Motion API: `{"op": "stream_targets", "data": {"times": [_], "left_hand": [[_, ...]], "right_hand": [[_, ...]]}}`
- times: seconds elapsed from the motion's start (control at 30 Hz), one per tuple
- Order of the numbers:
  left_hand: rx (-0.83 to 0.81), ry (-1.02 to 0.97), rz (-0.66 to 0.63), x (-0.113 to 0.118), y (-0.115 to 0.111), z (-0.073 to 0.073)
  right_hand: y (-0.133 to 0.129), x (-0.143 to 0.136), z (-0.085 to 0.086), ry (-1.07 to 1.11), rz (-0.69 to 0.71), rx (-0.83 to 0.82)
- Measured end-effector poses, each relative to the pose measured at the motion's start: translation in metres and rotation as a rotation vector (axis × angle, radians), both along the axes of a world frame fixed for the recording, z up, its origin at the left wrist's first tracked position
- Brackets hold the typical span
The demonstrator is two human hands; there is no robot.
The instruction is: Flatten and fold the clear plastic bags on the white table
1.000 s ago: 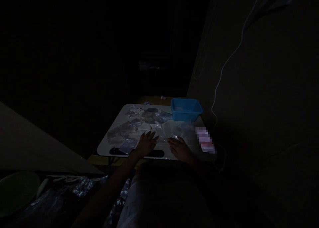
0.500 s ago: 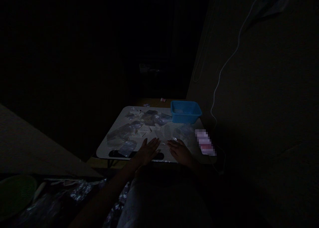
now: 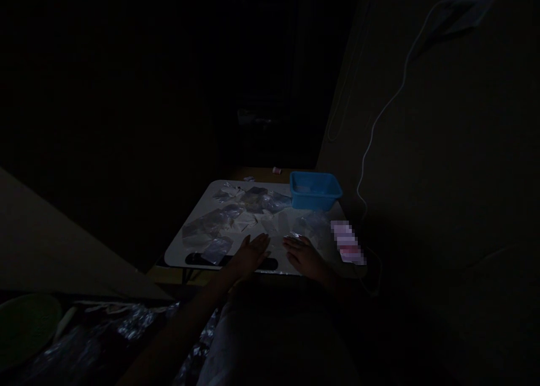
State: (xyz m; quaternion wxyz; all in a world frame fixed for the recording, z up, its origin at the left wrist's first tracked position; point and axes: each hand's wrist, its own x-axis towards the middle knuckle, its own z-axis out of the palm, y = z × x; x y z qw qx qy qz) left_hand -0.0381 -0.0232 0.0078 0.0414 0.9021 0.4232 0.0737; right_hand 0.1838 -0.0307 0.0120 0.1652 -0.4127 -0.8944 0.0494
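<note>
At the near edge of a small white table [image 3: 202, 205], my left hand [image 3: 250, 254] is held flat with its fingers stretched out and nothing in it. Opposite it, my right hand [image 3: 304, 256] is also flat and empty, fingers pointing inward. A gap of bare tabletop separates them. Clear plastic bags [image 3: 217, 220] lie spread over the left and middle of the table, and a small clear bag [image 3: 217, 250] is left of my left hand. More thin clear plastic [image 3: 314, 224] lies just beyond my right hand. The dim light hides whether my palms touch the tabletop.
A blue plastic basket [image 3: 315, 200] stands at the table's back right corner. A blurred-out phone-like item [image 3: 348, 242] lies at the right edge, near a white cable [image 3: 385, 107] on the wall. Shiny plastic [image 3: 137, 321] and a green round object [image 3: 29, 330] are at lower left.
Both hands stay in nearly the same place and pose. The view has shifted very slightly; the items on the table have not moved.
</note>
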Motion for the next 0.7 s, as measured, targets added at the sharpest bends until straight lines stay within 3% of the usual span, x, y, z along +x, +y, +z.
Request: {"op": "stream_targets", "data": {"times": [0.27, 0.43, 0.7], "left_hand": [[0.060, -0.254, 0.087, -0.007, 0.027, -0.007], [0.122, -0.152, 0.130, -0.001, 0.040, -0.010], [0.140, -0.021, 0.117, -0.006, 0.037, -0.004]], "right_hand": [[-0.001, 0.001, 0.001, 0.021, 0.029, -0.011], [-0.003, 0.001, 0.003, 0.021, 0.029, -0.016], [-0.002, 0.001, 0.001, 0.030, 0.034, -0.013]]}}
